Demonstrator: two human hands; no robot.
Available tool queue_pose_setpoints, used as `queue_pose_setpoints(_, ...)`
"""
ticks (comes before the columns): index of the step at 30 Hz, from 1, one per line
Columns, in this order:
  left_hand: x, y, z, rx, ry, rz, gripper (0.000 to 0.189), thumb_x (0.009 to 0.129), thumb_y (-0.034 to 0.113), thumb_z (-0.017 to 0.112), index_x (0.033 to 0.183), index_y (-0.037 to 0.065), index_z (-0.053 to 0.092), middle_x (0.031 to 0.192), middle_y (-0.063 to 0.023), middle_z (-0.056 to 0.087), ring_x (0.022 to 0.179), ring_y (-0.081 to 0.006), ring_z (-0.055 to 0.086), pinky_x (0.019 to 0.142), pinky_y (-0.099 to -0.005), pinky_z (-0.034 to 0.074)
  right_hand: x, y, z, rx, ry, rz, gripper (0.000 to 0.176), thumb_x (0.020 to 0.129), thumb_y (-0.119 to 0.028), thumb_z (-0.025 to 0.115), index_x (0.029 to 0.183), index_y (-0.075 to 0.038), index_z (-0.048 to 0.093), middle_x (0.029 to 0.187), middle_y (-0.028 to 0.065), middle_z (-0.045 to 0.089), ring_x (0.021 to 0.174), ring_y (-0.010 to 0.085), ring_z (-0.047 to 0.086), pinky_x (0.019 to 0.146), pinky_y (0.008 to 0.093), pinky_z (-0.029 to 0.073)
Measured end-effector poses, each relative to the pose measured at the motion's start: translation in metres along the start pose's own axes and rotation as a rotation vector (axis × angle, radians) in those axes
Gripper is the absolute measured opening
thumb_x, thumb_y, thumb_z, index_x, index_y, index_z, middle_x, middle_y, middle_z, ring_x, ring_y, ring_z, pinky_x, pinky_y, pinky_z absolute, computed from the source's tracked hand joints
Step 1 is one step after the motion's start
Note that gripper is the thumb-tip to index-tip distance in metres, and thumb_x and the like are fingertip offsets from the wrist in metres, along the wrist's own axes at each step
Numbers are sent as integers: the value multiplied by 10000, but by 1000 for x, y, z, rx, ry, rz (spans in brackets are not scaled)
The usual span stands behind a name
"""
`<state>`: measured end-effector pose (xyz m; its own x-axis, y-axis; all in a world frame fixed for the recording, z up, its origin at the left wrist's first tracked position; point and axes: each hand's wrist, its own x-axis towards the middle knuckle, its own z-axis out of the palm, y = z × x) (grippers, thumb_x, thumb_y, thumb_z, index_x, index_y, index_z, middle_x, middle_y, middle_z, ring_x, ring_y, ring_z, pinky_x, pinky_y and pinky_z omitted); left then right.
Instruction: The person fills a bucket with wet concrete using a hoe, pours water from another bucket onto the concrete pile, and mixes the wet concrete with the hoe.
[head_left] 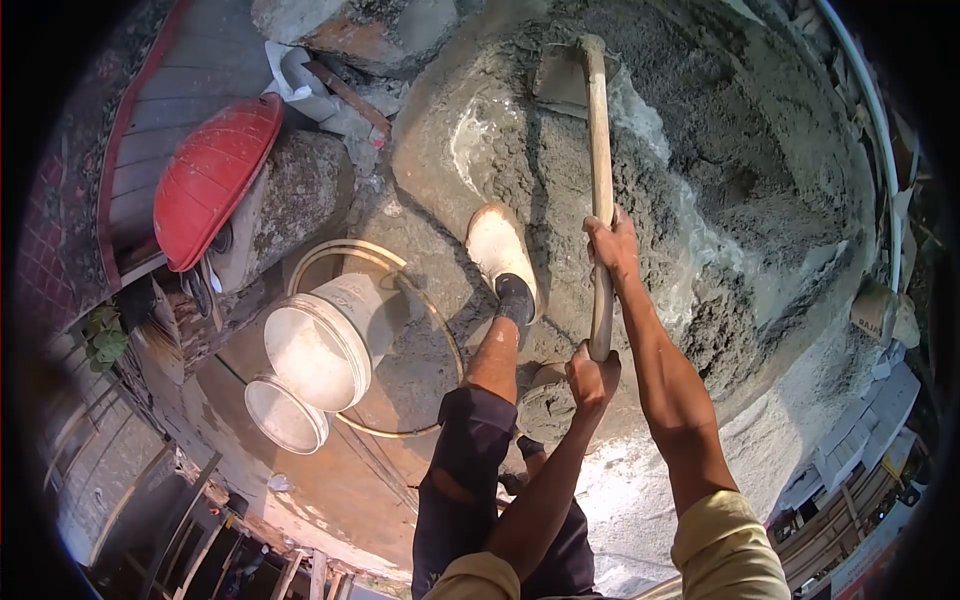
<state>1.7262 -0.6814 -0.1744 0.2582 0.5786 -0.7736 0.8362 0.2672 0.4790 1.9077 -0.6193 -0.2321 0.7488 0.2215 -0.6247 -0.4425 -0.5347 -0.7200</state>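
Note:
A hoe [600, 140] with a long wooden handle reaches away from me over wet grey mortar [640, 190]. Its broad metal blade [562, 80] rests in the mix at the far end, partly coated in it. My right hand [614, 245] is wrapped round the middle of the handle. Closer to my body, my left hand [592, 376] grips the handle's near end. One foot, in a pale, mortar-covered shoe [497, 245], stands at the edge of the mix, left of the handle.
Two white buckets [318, 350] [287, 415] stand at left, with a looped yellowish hose [440, 330] around them. A red wheelbarrow tray [218, 180] leans by a large stone [300, 195]. Dry pale powder [720, 470] lies at right. A pipe [880, 130] curves along the right edge.

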Motion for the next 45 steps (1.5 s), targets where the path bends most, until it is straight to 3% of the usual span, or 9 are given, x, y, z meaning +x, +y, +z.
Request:
queue_pose_setpoints(8,-22,28,0,-73,-157,64,250,704,170,656,888,7,612,737,-169,643,665,-320,616,638,-401,479,-2,-31,-38,-214,90,-18,306,794,-207,611,931,51,516,607,111,558,459,207,567,438,351,465)
queue_pose_setpoints(13,-118,-88,-11,84,-173,-128,262,709,156,627,921,3,606,826,-264,653,839,-426,642,767,-472,500,-120,85,-48,-152,64,325,269,802,-225,614,858,25,530,613,100,557,510,211,576,463,353,457)
queue_pose_setpoints(16,-198,-145,-30,203,-267,-144,246,715,182,670,901,52,573,739,-207,643,740,-386,650,659,-435,499,-219,136,-60,-12,109,289,242,783,-183,613,916,7,544,640,66,552,494,155,511,457,320,435)
queue_pose_setpoints(19,-249,-207,-41,216,-194,288,214,708,185,676,839,55,567,641,-172,580,589,-368,594,558,-444,480,-276,161,-74,31,107,334,286,760,-151,609,998,-3,556,652,48,549,497,138,505,462,301,432)
queue_pose_setpoints(23,-221,-181,-40,305,-209,130,264,711,186,672,922,43,604,720,-206,631,666,-397,632,601,-439,511,-269,149,-88,11,307,166,289,773,-162,630,1005,-1,569,695,61,567,564,146,533,518,303,447)
queue_pose_setpoints(29,-106,-7,-7,319,-305,381,320,734,211,668,998,45,595,898,-224,650,847,-457,595,755,-516,479,-143,-8,-158,172,594,-157,401,926,-428,572,876,-32,537,632,14,483,499,109,457,462,292,396)
queue_pose_setpoints(35,-30,118,22,400,-376,489,246,725,157,641,929,28,594,902,-250,641,905,-462,579,820,-497,461,-50,-101,-200,268,734,-76,407,920,-420,569,860,-25,494,564,13,450,439,127,461,410,296,395)
queue_pose_setpoints(41,27,110,-7,585,-479,264,318,744,200,652,1025,63,594,961,-226,644,966,-431,572,862,-500,449,11,-43,-146,-2,781,87,362,905,-334,571,900,27,538,596,103,530,488,198,542,466,361,429)
queue_pose_setpoints(45,26,132,-29,613,-507,251,313,752,207,652,1024,63,595,973,-233,641,966,-444,571,868,-500,453,13,-61,-142,192,709,214,359,891,-324,576,907,33,537,594,98,528,483,199,541,464,359,439)
